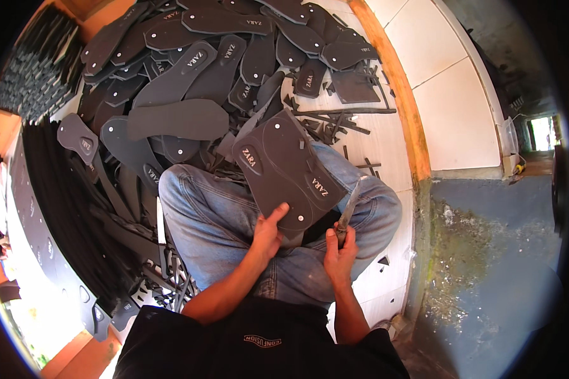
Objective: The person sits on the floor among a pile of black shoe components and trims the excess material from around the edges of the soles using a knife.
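Note:
In my left hand (269,235) is a dark foam sheet (281,170), gripped at its lower left edge with the thumb on top. Two sole outlines are marked on the sheet, each with a raised printed patch and a pale round dot. My right hand (341,251) is closed round the handle of a knife (349,211), whose blade points up and away, just right of the sheet's lower corner. The sheet lies tilted above my crossed legs (202,208) in blue jeans. My legs and the sheet hide part of the floor beneath.
A large heap of cut dark soles (183,120) spreads ahead and to the left. Long stacked foam sheets (69,208) stand at the left. Thin foam offcuts (341,123) litter the pale tiles ahead right. An orange-brown strip (401,107) edges the tiled floor on the right.

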`<state>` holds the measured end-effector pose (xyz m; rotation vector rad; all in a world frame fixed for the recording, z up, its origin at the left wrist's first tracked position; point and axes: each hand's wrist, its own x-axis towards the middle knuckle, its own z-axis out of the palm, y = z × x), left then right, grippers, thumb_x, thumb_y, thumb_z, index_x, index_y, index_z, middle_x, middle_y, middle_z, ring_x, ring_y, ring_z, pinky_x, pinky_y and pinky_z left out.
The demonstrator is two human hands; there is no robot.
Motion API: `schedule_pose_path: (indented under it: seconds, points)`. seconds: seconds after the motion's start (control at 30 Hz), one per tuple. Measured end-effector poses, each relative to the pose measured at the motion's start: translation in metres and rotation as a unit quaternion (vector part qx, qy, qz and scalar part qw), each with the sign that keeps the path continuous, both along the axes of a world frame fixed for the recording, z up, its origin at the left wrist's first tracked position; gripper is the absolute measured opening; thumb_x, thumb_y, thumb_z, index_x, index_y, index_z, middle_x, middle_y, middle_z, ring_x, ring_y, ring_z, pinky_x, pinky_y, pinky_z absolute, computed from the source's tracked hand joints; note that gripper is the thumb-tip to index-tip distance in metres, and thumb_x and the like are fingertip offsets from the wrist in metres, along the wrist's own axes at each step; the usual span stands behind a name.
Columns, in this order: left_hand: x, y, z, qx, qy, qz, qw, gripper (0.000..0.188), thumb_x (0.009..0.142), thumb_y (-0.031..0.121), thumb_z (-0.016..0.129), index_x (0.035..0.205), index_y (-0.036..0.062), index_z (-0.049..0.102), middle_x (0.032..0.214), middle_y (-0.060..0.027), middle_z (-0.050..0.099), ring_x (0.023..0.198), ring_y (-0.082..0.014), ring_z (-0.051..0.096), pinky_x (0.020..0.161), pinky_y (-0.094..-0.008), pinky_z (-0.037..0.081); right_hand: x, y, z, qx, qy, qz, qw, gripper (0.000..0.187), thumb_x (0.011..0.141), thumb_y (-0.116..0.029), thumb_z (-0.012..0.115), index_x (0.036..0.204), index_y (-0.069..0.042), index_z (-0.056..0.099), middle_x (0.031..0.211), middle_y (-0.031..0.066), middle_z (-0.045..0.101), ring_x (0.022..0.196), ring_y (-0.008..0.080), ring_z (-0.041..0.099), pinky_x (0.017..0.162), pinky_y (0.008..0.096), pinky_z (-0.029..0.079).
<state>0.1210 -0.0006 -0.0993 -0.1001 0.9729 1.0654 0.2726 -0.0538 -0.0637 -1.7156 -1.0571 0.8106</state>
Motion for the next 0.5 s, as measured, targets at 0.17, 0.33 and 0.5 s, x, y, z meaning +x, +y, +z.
schedule_pose_path:
  seconds: [0.17,0.33,0.5]
  points:
    - [-0.028,0.009,0.033,0.058,0.027,0.035,0.997,0.026,0.083,0.012,0.068,0.105,0.0004,0.059,0.099,-0.0100,0.063,0.088,-0.0207,0.064,0.076,-0.0328,0.055,0.002,-0.001,0.012,-0.029,0.156,-0.030,0.987,0.021,0.089,-0.012,0.060,0.103,0.001,0.051,0.067,0.0007,0.053,0.056,0.0053,0.045,0.053,0.0222,0.038]
    - [-0.051,-0.009,0.053,-0.011,0.044,0.022,0.999,0.028,0.083,0.012,0.066,0.105,-0.0021,0.058,0.099,-0.0106,0.063,0.089,-0.0208,0.063,0.077,-0.0329,0.055,0.008,-0.010,0.039,-0.111,0.081,0.113,0.984,0.019,0.089,-0.013,0.059,0.102,-0.002,0.050,0.062,0.0008,0.052,0.052,0.0060,0.046,0.049,0.0219,0.038]
    - [-0.052,-0.030,0.064,-0.004,0.082,0.061,0.995,0.029,0.084,0.011,0.065,0.108,-0.0028,0.056,0.101,-0.0111,0.063,0.090,-0.0209,0.063,0.078,-0.0325,0.054,0.003,-0.023,0.069,-0.188,0.054,0.226,0.954,0.019,0.089,-0.015,0.061,0.099,-0.002,0.052,0.056,0.0010,0.051,0.050,0.0065,0.047,0.049,0.0227,0.037]
